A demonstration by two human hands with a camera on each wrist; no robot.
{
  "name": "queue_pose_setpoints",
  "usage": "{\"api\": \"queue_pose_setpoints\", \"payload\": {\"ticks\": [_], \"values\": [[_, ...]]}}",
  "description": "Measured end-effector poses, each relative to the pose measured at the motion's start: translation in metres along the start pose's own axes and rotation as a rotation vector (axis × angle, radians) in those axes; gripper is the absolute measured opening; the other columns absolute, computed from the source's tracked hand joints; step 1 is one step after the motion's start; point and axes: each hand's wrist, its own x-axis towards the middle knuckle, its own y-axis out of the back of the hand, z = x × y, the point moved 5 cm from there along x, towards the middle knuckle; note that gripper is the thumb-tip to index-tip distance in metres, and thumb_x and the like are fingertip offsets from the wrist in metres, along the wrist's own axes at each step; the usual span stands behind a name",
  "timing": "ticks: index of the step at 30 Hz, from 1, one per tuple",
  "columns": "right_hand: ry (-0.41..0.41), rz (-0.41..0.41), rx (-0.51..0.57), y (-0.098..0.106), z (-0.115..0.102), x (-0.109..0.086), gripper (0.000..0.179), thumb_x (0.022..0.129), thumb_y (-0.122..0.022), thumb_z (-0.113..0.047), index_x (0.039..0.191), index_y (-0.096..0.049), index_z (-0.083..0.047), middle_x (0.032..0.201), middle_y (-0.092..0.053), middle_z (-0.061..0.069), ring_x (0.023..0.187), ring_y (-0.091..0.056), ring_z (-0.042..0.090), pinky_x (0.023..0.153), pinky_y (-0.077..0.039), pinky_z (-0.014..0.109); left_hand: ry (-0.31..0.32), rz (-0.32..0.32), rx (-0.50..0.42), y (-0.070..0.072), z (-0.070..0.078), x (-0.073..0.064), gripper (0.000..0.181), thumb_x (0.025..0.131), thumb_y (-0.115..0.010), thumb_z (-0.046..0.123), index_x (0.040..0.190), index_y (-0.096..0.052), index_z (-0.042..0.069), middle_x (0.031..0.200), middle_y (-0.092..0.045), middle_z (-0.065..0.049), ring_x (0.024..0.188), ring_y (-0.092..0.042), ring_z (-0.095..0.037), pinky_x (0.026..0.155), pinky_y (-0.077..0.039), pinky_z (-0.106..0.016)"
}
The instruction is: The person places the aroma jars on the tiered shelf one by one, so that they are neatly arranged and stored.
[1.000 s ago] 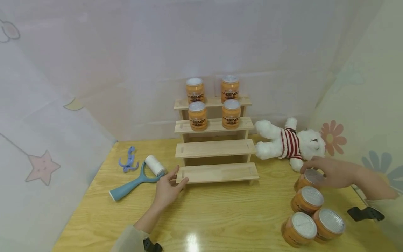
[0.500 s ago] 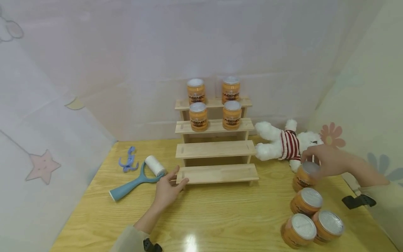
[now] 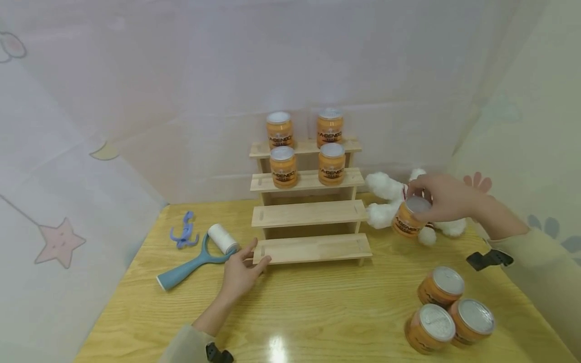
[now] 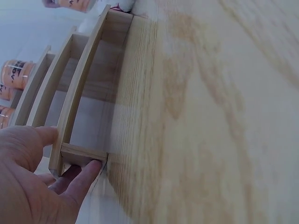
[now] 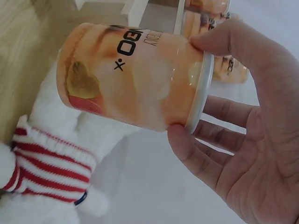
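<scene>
- In my head view, a yellowish wood-grain tabletop (image 3: 317, 312) fills the lower half, with a bright patch of glare near its front.
- Pale, creased wall sheeting (image 3: 218, 65) surrounds it at the back and both sides, printed with a pink star, a yellow moon and flowers.
- Against the back stands a four-step rack (image 3: 308, 214) of light, smooth, straight-edged wooden boards.
- My left hand (image 3: 240, 275) grips the left end of the lowest step, thumb on the board, fingers curled beneath it.
- My right hand (image 3: 447, 194) is partly closed, its digits pinching one orange can (image 3: 407, 222) near its silvery lid; the can is in the air, right of the rack.
- Behind that can lies a fluffy white bear (image 3: 381, 186) in a red-and-white striped knit.
- Four matching cans (image 3: 283, 169), glossy and cylindrical, stand in pairs on the upper two steps.
- Three more cans (image 3: 440, 290) cluster at front right, ridged lids upward.
- At left lie a teal-handled roller (image 3: 186, 269) with a white cylinder and a curly violet-blue figure (image 3: 185, 232).
</scene>
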Motion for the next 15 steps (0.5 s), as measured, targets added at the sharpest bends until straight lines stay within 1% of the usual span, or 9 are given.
{"api": "queue_pose_setpoints", "payload": {"ticks": [4, 7, 11, 13, 15], "values": [[0.068, -0.001, -0.066, 0.002, -0.017, 0.019, 0.026, 0.08, -0.087, -0.026, 0.102, -0.073, -0.023, 0.081, -0.062, -0.012, 0.061, -0.046, -0.001, 0.055, -0.042, 0.023, 0.007, 0.0, -0.009, 0.001, 0.0, 0.0, 0.075, 0.096, -0.083, 0.03, 0.159, -0.05, 0.01, 0.137, -0.064, -0.028, 0.113, -0.076, -0.036, 0.073, -0.065, -0.026], [0.108, -0.013, -0.093, 0.004, -0.032, 0.033, 0.027, 0.08, -0.086, -0.029, 0.102, -0.073, -0.024, 0.083, -0.064, -0.01, 0.061, -0.048, -0.001, 0.056, -0.043, 0.022, 0.002, -0.001, 0.0, 0.001, -0.001, 0.0, 0.074, 0.096, -0.083, 0.031, 0.159, -0.05, 0.01, 0.138, -0.064, -0.028, 0.113, -0.076, -0.036, 0.074, -0.065, -0.026], [0.151, -0.032, -0.072, 0.004, -0.05, 0.05, 0.03, 0.08, -0.086, -0.028, 0.107, -0.073, -0.021, 0.092, -0.066, -0.007, 0.066, -0.053, 0.004, 0.058, -0.046, 0.024, -0.002, 0.001, 0.016, 0.001, -0.001, 0.001, 0.074, 0.096, -0.083, 0.033, 0.159, -0.051, 0.011, 0.14, -0.064, -0.028, 0.116, -0.075, -0.037, 0.078, -0.066, -0.029], [0.181, -0.028, -0.057, 0.004, -0.06, 0.059, 0.032, 0.079, -0.085, -0.028, 0.108, -0.073, -0.02, 0.094, -0.065, -0.006, 0.069, -0.055, 0.006, 0.06, -0.047, 0.025, 0.002, 0.0, 0.011, 0.001, -0.001, 0.001, 0.075, 0.096, -0.083, 0.034, 0.159, -0.051, 0.012, 0.14, -0.064, -0.028, 0.116, -0.075, -0.038, 0.078, -0.066, -0.03], [0.2, -0.02, -0.045, 0.004, -0.069, 0.067, 0.034, 0.078, -0.085, -0.028, 0.109, -0.074, -0.019, 0.096, -0.066, -0.005, 0.072, -0.056, 0.007, 0.061, -0.048, 0.025, 0.005, 0.001, 0.01, 0.0, -0.002, 0.0, 0.075, 0.096, -0.083, 0.034, 0.159, -0.05, 0.012, 0.14, -0.064, -0.027, 0.117, -0.074, -0.038, 0.081, -0.066, -0.033]]}}
